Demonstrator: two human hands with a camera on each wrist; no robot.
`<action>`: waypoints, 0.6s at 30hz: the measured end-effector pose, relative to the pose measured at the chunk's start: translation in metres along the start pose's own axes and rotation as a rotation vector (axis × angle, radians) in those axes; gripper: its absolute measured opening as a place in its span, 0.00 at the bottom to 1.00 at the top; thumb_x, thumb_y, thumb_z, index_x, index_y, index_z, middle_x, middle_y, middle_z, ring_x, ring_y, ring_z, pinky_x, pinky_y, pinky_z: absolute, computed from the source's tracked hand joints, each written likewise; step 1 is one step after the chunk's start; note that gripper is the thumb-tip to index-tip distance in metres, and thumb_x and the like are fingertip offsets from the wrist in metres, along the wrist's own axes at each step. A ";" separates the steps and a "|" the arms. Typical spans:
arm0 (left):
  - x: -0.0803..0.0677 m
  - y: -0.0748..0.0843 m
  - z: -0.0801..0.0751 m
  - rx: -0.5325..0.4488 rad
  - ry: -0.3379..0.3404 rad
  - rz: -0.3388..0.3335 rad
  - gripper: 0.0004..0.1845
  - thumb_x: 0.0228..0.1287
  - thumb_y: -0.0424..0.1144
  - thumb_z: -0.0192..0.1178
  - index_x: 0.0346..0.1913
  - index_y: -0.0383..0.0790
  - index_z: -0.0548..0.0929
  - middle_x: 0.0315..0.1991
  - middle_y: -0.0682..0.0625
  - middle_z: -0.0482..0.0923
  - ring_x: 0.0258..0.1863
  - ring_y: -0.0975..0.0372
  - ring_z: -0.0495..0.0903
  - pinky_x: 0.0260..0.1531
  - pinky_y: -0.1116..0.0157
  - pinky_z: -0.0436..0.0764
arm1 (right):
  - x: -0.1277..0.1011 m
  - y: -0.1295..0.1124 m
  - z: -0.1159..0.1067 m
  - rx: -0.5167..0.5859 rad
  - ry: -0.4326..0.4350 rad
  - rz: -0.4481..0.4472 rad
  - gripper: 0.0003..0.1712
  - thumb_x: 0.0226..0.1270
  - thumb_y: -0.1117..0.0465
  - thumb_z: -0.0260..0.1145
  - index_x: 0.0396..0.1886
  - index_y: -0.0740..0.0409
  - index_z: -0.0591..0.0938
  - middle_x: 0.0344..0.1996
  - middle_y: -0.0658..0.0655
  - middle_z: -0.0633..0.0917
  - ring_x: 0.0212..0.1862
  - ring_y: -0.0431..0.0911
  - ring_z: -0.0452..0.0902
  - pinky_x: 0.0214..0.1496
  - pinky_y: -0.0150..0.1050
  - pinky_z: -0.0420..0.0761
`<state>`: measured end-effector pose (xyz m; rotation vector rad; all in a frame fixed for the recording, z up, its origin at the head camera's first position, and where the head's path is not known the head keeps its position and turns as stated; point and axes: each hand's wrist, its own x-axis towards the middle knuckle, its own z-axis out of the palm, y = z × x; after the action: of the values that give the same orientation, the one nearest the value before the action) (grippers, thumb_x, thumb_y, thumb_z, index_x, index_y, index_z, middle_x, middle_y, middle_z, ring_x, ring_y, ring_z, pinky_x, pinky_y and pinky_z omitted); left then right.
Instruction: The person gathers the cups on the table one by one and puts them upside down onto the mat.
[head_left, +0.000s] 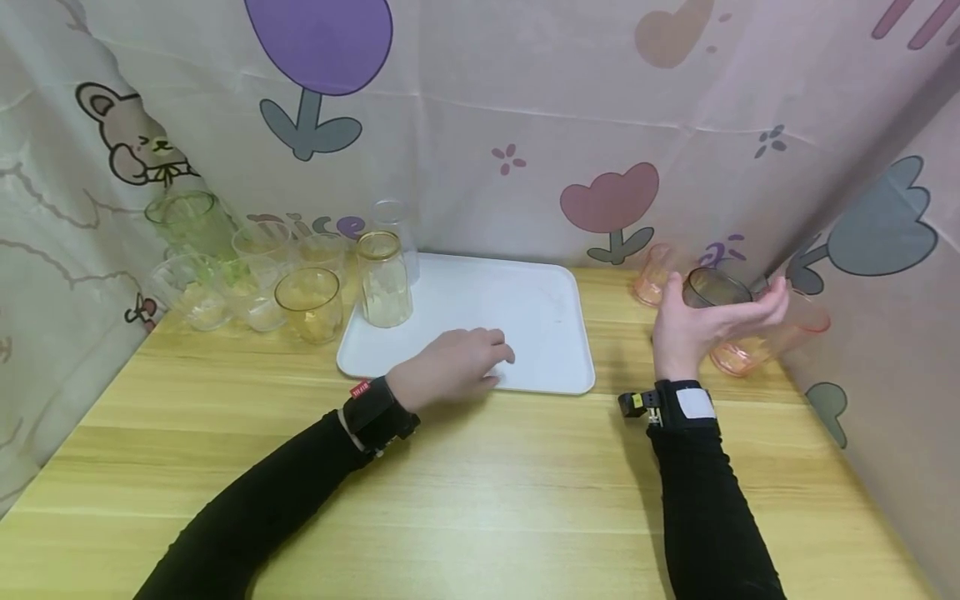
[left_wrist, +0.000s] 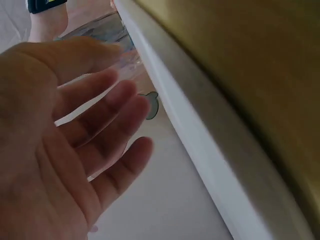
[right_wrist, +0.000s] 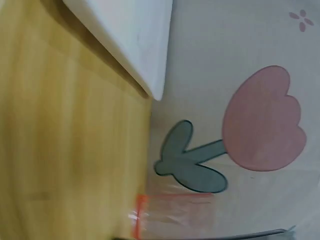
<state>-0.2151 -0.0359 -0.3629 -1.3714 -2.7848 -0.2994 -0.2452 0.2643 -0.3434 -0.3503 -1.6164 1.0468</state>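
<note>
The left hand (head_left: pixel 453 367) lies palm down on the near edge of the flat white rectangular plastic tray (head_left: pixel 525 308), fingers straight and loosely spread, holding nothing; the left wrist view shows the same relaxed palm (left_wrist: pixel 60 150) beside the tray's raised white rim (left_wrist: pixel 200 145). Its black-sleeved forearm crosses the light wooden table (head_left: pixel 480 500) from the lower left.

The right hand (head_left: pixel 705 329) is raised at the right of the tray, palm turned inward, fingers curled round a clear grey-tinted drinking glass (head_left: pixel 716 292), which it holds above the table. Just behind and right of that hand an orange-pink clear glass (head_left: pixel 750 350) lies tilted, and another pale orange glass (head_left: pixel 654 275) stands near the curtain; the right wrist view catches an orange rim (right_wrist: pixel 165 210) low against the cloth.

On the tray's far left corner stands 1 tall amber glass jar (head_left: pixel 384 279), with a clear tumbler (head_left: pixel 396 229) behind it. Left of the tray a cluster of green, clear and amber glasses (head_left: pixel 247 267) crowds the table corner. A pale curtain printed with tulips (head_left: pixel 611 204) walls in the table on 3 sides.
</note>
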 end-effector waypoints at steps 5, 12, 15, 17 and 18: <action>-0.002 0.002 0.002 -0.027 -0.101 -0.026 0.12 0.71 0.35 0.64 0.54 0.46 0.87 0.46 0.52 0.82 0.42 0.61 0.82 0.40 0.62 0.85 | -0.009 -0.021 -0.004 0.121 0.011 0.093 0.55 0.61 0.65 0.74 0.75 0.72 0.46 0.76 0.66 0.46 0.79 0.43 0.43 0.78 0.26 0.45; -0.003 0.002 0.005 -0.067 -0.125 -0.027 0.09 0.73 0.32 0.62 0.46 0.47 0.89 0.41 0.56 0.83 0.42 0.63 0.82 0.39 0.63 0.84 | 0.000 0.000 0.000 0.046 0.041 0.340 0.59 0.57 0.64 0.78 0.78 0.60 0.48 0.77 0.52 0.50 0.77 0.35 0.44 0.73 0.20 0.45; -0.003 0.002 0.005 -0.074 -0.123 -0.029 0.09 0.73 0.32 0.62 0.46 0.47 0.90 0.41 0.56 0.82 0.43 0.63 0.82 0.41 0.63 0.84 | 0.004 0.014 0.001 0.017 0.015 0.448 0.59 0.56 0.63 0.78 0.78 0.52 0.48 0.76 0.45 0.51 0.75 0.32 0.43 0.70 0.19 0.45; -0.003 0.002 0.005 -0.079 -0.123 -0.028 0.09 0.73 0.32 0.62 0.46 0.47 0.90 0.40 0.55 0.82 0.42 0.63 0.81 0.41 0.63 0.83 | 0.005 0.019 0.000 0.033 -0.004 0.510 0.59 0.56 0.64 0.77 0.78 0.48 0.48 0.76 0.44 0.51 0.74 0.31 0.42 0.70 0.19 0.47; -0.003 0.002 0.005 -0.078 -0.122 -0.028 0.09 0.73 0.32 0.62 0.46 0.47 0.90 0.40 0.55 0.82 0.42 0.63 0.81 0.41 0.63 0.83 | 0.006 0.021 0.000 0.043 -0.014 0.535 0.59 0.56 0.64 0.78 0.78 0.47 0.48 0.76 0.44 0.50 0.74 0.31 0.42 0.69 0.19 0.48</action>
<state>-0.2113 -0.0363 -0.3680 -1.4141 -2.9232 -0.3396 -0.2531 0.2798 -0.3560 -0.7754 -1.5442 1.4821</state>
